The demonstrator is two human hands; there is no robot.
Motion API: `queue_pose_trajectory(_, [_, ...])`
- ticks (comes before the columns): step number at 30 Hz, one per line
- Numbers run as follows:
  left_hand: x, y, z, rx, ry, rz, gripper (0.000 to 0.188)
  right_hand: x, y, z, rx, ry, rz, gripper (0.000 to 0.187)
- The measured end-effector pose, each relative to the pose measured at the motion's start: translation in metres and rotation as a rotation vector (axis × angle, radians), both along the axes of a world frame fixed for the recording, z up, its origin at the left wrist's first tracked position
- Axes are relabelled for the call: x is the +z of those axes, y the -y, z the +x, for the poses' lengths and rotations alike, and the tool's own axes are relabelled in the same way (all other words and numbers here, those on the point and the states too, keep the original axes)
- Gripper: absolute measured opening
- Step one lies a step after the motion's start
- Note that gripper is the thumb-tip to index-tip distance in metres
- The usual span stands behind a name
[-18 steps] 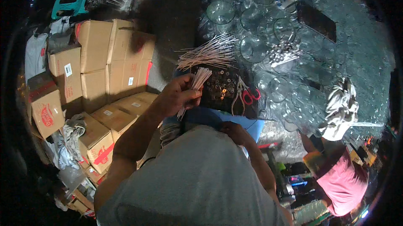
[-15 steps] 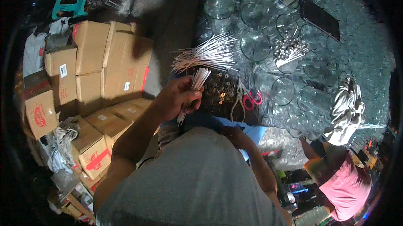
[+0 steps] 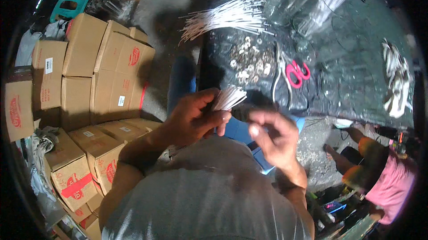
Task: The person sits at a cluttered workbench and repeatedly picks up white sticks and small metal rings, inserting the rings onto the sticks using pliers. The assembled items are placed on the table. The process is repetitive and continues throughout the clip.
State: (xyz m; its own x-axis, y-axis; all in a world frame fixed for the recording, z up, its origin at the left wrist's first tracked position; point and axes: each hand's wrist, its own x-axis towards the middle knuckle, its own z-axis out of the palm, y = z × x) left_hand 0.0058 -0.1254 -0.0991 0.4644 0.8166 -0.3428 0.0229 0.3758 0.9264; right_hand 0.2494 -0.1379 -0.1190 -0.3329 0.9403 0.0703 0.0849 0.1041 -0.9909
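Pinching thin white sticks (image 3: 230,97) w/ L hand (image 3: 195,117), ends fanning past its fingertips; on cam I've R hand (image 3: 278,139) half-curled just right, blurred, thumb & index apart; small shiny pcs (image 3: 253,60) beyond L fingers.

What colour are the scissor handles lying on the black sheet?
The scissor handles are bright pink; they show best in the head view.
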Motion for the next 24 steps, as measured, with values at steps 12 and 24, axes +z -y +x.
queue_pose_trajectory(12, [-0.038,0.075,0.005,0.069,-0.006,0.072,0.012,-0.034,0.051,-0.044,-0.168,-0.329,-0.203,0.008])
queue_pose_trajectory(24, [-0.036,0.056,-0.008,0.008,-0.109,0.043,0.011,-0.03,0.024,-0.026,-0.067,-0.173,-0.21,0.007])
